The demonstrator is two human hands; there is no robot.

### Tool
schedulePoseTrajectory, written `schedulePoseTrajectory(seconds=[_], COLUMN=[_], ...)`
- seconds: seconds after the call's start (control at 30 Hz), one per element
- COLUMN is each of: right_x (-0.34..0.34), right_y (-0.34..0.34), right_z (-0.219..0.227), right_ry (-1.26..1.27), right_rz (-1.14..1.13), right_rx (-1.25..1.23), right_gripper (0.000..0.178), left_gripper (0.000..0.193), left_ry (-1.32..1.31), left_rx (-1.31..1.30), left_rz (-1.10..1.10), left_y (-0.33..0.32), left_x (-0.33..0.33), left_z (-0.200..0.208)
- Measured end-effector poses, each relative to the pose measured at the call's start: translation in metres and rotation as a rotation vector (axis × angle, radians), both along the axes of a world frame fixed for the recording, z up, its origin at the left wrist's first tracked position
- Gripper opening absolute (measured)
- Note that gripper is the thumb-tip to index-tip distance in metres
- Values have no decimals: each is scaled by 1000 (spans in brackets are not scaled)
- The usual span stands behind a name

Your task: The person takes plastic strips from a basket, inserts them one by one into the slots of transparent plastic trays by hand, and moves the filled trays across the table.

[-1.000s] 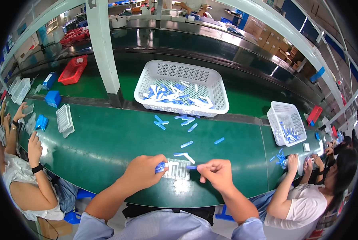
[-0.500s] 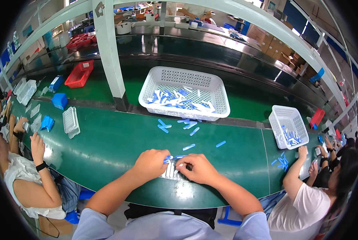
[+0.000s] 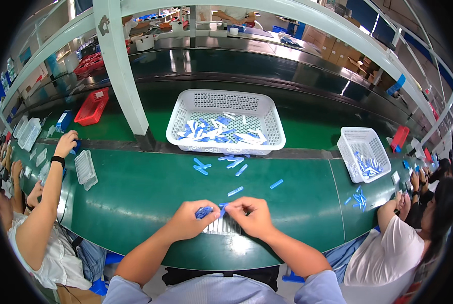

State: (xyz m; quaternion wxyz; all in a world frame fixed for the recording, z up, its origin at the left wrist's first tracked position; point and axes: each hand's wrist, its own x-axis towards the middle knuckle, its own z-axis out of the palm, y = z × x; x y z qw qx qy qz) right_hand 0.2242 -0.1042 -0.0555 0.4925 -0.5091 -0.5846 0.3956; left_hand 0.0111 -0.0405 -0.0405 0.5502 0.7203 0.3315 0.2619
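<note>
My left hand (image 3: 188, 221) is closed around a bunch of small blue plastic sticks (image 3: 203, 212). Close by on its right, my right hand (image 3: 252, 217) pinches the end of another blue stick (image 3: 223, 209), which spans the gap between my fingertips. Below both hands a clear slotted plastic tray (image 3: 221, 226) lies on the green work surface, its far part hidden by my fingers. Beyond my hands several blue sticks (image 3: 235, 191) lie loose.
A white basket (image 3: 225, 148) with white and blue pieces stands ahead, beside a white post (image 3: 122, 71). A smaller white basket (image 3: 364, 154) is at right, a clear tray (image 3: 86, 169) and a red basket (image 3: 92, 106) at left. Co-workers sit on both sides.
White pieces that showed in the clear tray no longer show. My hands have come up over it, with more blue sticks visible in the left. The left co-worker's arm has reached forward.
</note>
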Motion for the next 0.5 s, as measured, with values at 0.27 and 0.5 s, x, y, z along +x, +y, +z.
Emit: schedulePoseTrajectory(seconds=[0.27, 0.5], right_x=[20, 27], right_y=[-3, -5], right_z=[5, 18], right_ry=[519, 626], right_rz=[-151, -5], right_rx=[-173, -262], right_gripper=[7, 7], left_gripper=[26, 36], left_ry=[264, 320], left_rx=[391, 335], left_rz=[-47, 83], left_y=[17, 19], left_x=[-25, -15], left_z=[10, -9])
